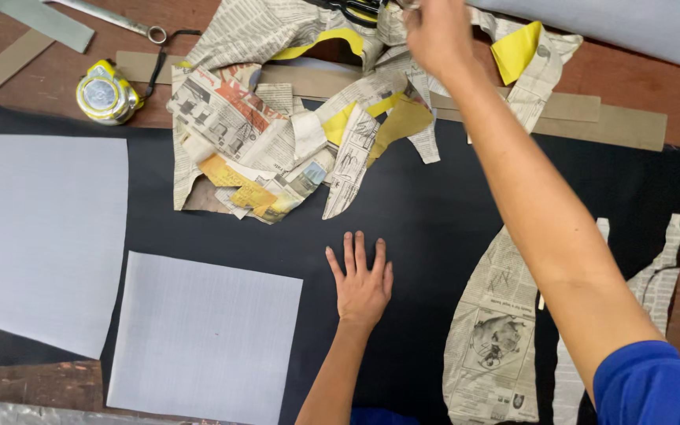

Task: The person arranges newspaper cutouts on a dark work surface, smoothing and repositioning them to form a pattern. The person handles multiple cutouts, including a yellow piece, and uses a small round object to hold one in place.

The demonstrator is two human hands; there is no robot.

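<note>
At the far left of the wooden surface (9, 382) a large pale grey sheet (37, 236) lies over the edge of the black fabric (426, 228). Behind it sits my yellow tape measure (105, 92), its black cord trailing toward a metal tool with a ring end (123, 21). A smaller grey square (202, 338) lies on the black fabric, near the front edge.

Next comes the heap of newspaper pattern pieces (277, 126), mixed with yellow paper scraps, piled across the back edge of the fabric and over long brown card strips (584, 118).

My left hand (362, 282) rests flat on the black fabric, fingers spread, palm down, gripping nothing, just right of the grey square.

My right arm stretches across to the back, and my right hand (434, 33) is at the top of the newspaper heap. Its fingers are partly cut off by the picture's edge, so I cannot tell whether they are closed on paper.

Under that arm a long curved newspaper piece (493, 330) lies on the fabric, with a narrower one (659, 275) further right.
</note>
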